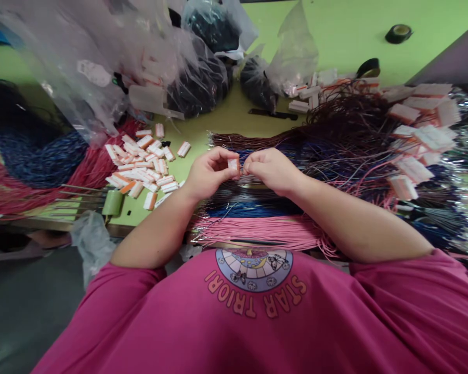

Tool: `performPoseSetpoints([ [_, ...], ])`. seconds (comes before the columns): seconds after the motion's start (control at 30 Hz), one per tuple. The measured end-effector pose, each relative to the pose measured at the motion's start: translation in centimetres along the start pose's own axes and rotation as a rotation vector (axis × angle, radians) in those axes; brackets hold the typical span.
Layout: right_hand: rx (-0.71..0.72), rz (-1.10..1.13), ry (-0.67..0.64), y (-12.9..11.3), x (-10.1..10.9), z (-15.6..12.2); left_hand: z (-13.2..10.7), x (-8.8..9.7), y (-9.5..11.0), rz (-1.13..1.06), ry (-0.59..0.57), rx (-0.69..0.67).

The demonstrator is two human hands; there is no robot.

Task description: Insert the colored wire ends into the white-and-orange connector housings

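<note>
The green worktable (335,36) carried spread bundles of pink, blue and dark wires (257,208). Above them, both forearms converged; the left hand (208,174) pinched a small white connector (233,167) between thumb and fingers, while the right hand (271,169) had its fingertips closed at the connector's edge.

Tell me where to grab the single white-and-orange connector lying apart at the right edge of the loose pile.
Probably pinch that connector across its two long sides, coming from above. It lies flat on the green table, slanted, with bare surface all round, so both sides are free. The left hand is nearer, though it now pinches another small connector with the right hand.
</note>
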State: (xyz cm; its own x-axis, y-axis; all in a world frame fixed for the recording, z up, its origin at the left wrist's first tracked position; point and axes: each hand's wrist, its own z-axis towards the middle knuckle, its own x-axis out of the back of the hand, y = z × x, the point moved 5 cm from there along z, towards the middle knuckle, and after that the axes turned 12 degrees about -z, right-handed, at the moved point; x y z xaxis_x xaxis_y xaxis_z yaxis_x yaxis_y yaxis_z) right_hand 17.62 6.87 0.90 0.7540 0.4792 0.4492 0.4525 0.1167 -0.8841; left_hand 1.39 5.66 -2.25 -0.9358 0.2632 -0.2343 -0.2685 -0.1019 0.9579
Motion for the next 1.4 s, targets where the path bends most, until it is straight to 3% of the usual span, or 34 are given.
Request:
performPoseSetpoints([
  [0.17,-0.027,0.064,-0.016,0.6,0.1,0.4,0.0,0.5,-0.2,0.079,0.015,-0.029],
  [0.37,-0.044,0.044,-0.041,1.1,0.0,0.7,0.1,-0.4,-0.8,0.082,-0.029,-0.047],
  [0.6,-0.034,-0.085,0.012,0.0,0.2,0.0,0.5,-0.4,-1.5,-0.029,0.004,0.049],
  [0.83,-0.029,-0.176,0.043,-0.4,0.5,-0.1,0.4,-0.9,-1.9,-0.192,-0.065,0.152],
  [1.23,-0.043,-0.180,0.006,-0.2,0.1,-0.1,0.5,-1.1,-1.9,-0.197,-0.021,0.205],
  [1.4,0.020,-0.272,-0.018,-0.7,0.9,0.4,1.0,-0.7,-0.7,-0.206,0.011,0.178],
])
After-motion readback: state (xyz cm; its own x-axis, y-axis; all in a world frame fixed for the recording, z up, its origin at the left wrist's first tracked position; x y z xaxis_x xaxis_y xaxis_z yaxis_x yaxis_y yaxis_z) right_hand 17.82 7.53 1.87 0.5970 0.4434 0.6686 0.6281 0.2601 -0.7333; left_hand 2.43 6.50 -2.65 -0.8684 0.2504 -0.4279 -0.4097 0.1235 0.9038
